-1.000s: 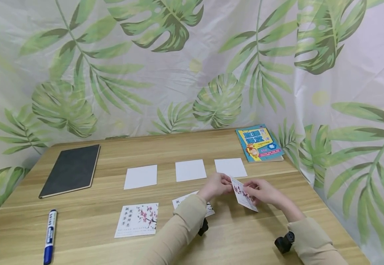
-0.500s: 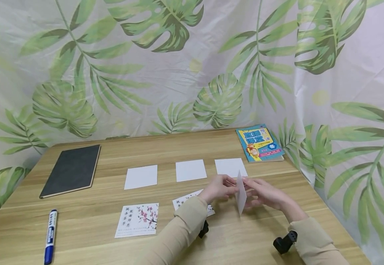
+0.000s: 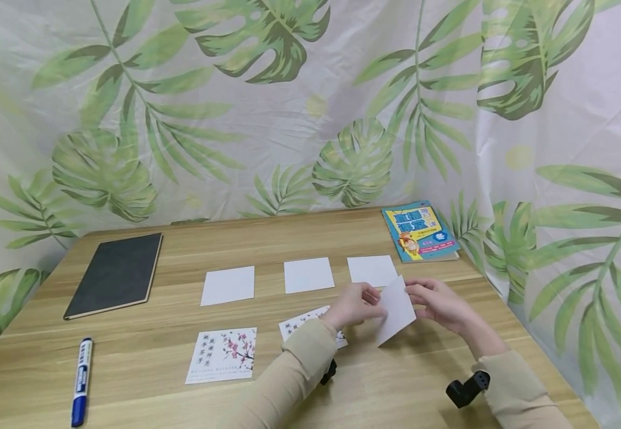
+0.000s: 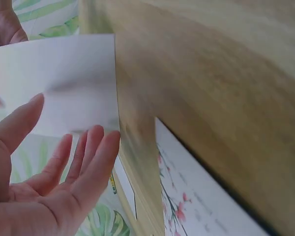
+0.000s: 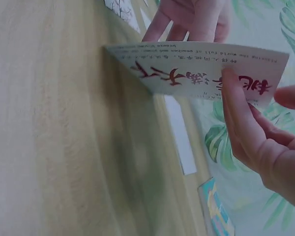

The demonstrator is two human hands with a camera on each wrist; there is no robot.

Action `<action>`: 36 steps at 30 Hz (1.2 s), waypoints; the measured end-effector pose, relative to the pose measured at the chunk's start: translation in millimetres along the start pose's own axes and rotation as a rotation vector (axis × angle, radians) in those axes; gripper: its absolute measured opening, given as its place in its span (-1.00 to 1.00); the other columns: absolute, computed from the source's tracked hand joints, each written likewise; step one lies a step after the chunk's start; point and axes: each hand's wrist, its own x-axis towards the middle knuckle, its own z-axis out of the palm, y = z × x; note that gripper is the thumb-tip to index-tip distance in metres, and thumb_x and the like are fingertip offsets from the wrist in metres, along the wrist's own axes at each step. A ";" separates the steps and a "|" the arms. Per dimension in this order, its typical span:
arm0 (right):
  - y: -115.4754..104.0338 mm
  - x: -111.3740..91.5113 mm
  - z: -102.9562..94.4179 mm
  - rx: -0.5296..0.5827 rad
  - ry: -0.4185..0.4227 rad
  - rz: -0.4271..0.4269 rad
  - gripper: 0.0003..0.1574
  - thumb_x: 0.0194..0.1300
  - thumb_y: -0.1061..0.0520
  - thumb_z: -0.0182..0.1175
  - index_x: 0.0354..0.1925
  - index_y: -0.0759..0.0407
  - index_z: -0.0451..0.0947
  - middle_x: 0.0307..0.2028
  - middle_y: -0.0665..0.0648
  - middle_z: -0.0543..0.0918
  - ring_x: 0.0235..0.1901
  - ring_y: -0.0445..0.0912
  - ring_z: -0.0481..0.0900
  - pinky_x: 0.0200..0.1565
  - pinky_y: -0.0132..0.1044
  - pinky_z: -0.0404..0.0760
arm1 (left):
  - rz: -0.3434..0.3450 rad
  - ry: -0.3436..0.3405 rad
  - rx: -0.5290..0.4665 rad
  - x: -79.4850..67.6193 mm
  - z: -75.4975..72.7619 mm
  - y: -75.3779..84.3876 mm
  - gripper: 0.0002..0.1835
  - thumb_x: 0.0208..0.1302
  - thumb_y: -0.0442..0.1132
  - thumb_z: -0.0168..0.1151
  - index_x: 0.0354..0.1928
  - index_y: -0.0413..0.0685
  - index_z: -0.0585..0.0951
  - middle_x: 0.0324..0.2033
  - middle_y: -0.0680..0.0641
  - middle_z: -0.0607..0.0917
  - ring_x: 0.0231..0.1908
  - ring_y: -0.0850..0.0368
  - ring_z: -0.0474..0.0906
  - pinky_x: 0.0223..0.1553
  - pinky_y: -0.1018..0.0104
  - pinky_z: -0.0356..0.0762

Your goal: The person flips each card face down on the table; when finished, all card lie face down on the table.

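A square card (image 3: pixel 396 313) stands upright between my hands over the right half of the table, its blank white side towards the head camera. Red brush characters cover its printed side in the right wrist view. My right hand (image 3: pixel 441 304) holds it along the right edge, with fingers against the printed side. The thumb of my left hand (image 3: pixel 352 305) touches the blank side; its fingers are spread and lightly bent beside the card. A blossom card (image 3: pixel 310 320) lies partly hidden under the left forearm. Another blossom card (image 3: pixel 224 354) lies flat to its left.
Three blank squares, a left one (image 3: pixel 228 286), a middle one (image 3: pixel 309 275) and a right one (image 3: pixel 373 271), form a row farther back. A dark notebook (image 3: pixel 114 275) and a blue marker (image 3: pixel 81 381) lie left. A colourful booklet (image 3: pixel 420 232) sits back right, before a leaf-patterned curtain (image 3: pixel 278 119).
The card has turned from showing its printed side, through edge-on, to showing its blank side. My right hand has shifted slightly right, and my left hand has released its hold on the card's edge.
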 end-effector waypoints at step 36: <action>23.0 14.4 8.0 -0.901 0.182 -0.036 -0.60 -0.04 0.31 0.32 -0.18 0.41 0.47 -0.37 0.18 0.50 -0.35 -0.03 0.40 -0.27 -0.16 0.52 | 0.051 -0.042 0.481 -21.7 -14.6 4.5 -0.38 -0.04 -0.32 0.42 0.12 -0.34 0.47 0.11 -0.27 0.52 0.13 -0.12 0.43 0.18 0.12 0.44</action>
